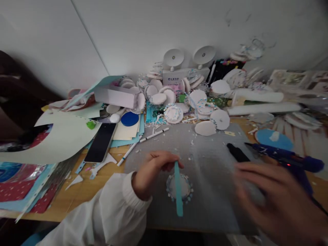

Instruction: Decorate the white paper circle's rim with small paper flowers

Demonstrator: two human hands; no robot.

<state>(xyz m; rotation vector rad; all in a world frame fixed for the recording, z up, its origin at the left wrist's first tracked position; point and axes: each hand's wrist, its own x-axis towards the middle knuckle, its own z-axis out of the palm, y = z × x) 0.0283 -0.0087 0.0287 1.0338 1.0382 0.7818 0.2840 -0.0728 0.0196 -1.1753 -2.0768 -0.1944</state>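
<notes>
My left hand (160, 167) is closed, pinching the top end of a flat teal strip with a rounded end (178, 191). The strip passes above a small white disc (186, 186) edged with blue and white bits, on the grey mat. Whether strip and disc touch, I cannot tell. On the right, my right hand (276, 198) is smeared by motion, its fingers curved around a greyish patch that I cannot make out. Just beyond those fingers is a black elongated object (237, 152). Close by on the right lies a blue glue gun (284, 155) with a small red light.
Many white discs (197, 99) crowd the back of the grey mat (212, 212). A phone (101, 141), pale paper sheets (66, 136) and two white pens (154, 134) lie to the left. Two white round fixtures (173, 58) stand by the wall. A light-blue disc (274, 138) sits behind the glue gun.
</notes>
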